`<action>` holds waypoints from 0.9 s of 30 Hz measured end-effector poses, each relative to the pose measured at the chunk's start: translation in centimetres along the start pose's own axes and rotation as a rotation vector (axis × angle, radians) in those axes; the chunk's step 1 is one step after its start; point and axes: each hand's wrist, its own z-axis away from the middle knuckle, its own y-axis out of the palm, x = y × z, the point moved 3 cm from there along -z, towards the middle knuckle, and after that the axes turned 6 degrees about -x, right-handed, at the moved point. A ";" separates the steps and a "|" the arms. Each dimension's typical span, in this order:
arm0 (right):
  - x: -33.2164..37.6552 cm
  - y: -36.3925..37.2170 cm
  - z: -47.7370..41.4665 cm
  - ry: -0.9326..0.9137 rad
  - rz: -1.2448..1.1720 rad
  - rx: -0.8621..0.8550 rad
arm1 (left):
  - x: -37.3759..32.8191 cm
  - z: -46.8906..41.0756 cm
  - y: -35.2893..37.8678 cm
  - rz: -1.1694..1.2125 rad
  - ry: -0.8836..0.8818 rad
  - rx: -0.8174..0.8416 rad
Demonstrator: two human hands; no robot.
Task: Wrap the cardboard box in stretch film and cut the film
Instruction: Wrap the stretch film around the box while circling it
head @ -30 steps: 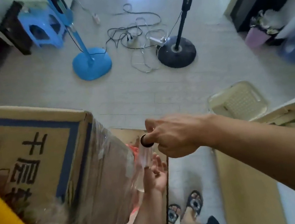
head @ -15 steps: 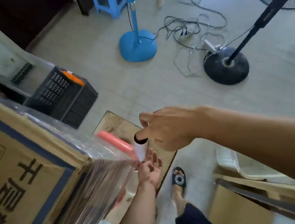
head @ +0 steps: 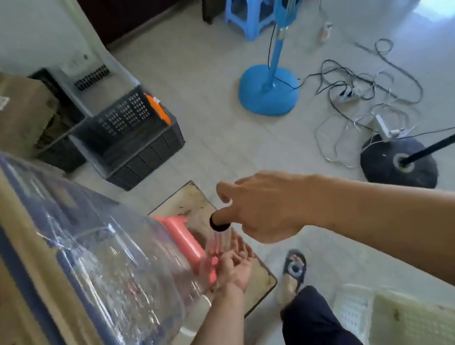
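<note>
Cardboard box (head: 19, 304) tan-brown with dark blue border stripes and black printed characters; stretch film (head: 122, 263) clear and glossy with white glare streaks, roll end cap (head: 219, 223) black. Pink-red object (head: 181, 237) shows through film, crate (head: 140, 143) dark grey with grid holes and orange patch, fan stand (head: 269, 90) and stool (head: 247, 2) light blue, other fan base (head: 397, 163) black. Floor (head: 205, 67) pale grey-white tile, cables (head: 360, 89) black and white, basket (head: 416, 318) cream lattice, trouser leg (head: 318, 326) dark navy, sandal (head: 294, 268) black.

Your single head camera looks steeply down, close over the film-wrapped brown cardboard box (head: 17, 289), floor beyond it.
</note>
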 end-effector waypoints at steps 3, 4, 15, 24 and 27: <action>-2.2 -1.2 -2.5 -0.147 0.075 -0.032 | -0.3 -0.9 1.5 0.158 0.027 -0.001; -2.8 -1.6 -3.5 -0.197 0.093 -0.030 | -0.4 -0.9 1.9 0.201 0.045 -0.004; -4.4 -7.3 -9.8 -0.644 0.411 -0.068 | -1.5 -1.1 8.7 0.725 0.169 0.044; -4.2 -9.7 -14.9 -0.765 0.565 -0.097 | -5.4 -4.7 11.4 0.926 0.208 0.187; -4.4 -10.0 -16.6 -0.834 0.621 -0.066 | -6.9 -4.6 12.3 0.952 0.269 0.184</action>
